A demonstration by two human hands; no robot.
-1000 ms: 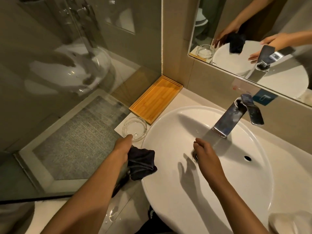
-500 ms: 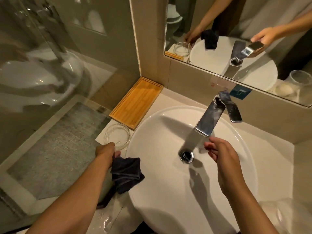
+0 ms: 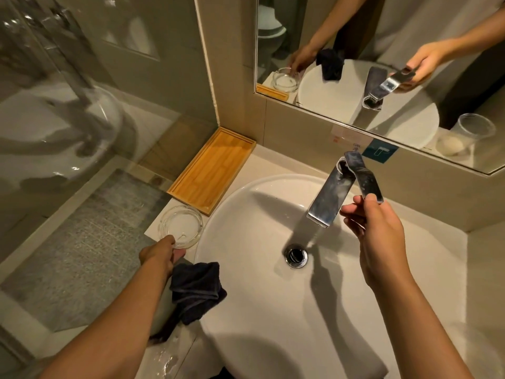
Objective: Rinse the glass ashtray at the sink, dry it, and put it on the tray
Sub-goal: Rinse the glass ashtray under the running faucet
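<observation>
Two hands engaged: our left hand (image 3: 159, 254) pinches the ashtray (image 3: 181, 225) rim on the counter beside the tray (image 3: 211, 170), cloth (image 3: 196, 289) tucked beneath for drying; right hand (image 3: 378, 236) curls on the tap handle (image 3: 362, 176) for water.

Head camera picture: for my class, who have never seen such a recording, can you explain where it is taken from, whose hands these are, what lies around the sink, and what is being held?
There is no machine here. A person wears one wide-angle camera on the head, looking forward and down at their own two bare hands. The left hand touches the near rim of a clear glass ashtray, which stands on the counter, and seems to hold a dark cloth that hangs over the edge of the white sink. The right hand pinches the end of the faucet handle. Water appears to run from the spout towards the drain. Beyond the ashtray lies a wooden tray, with nothing in it. The mirror above repeats the scene.
</observation>
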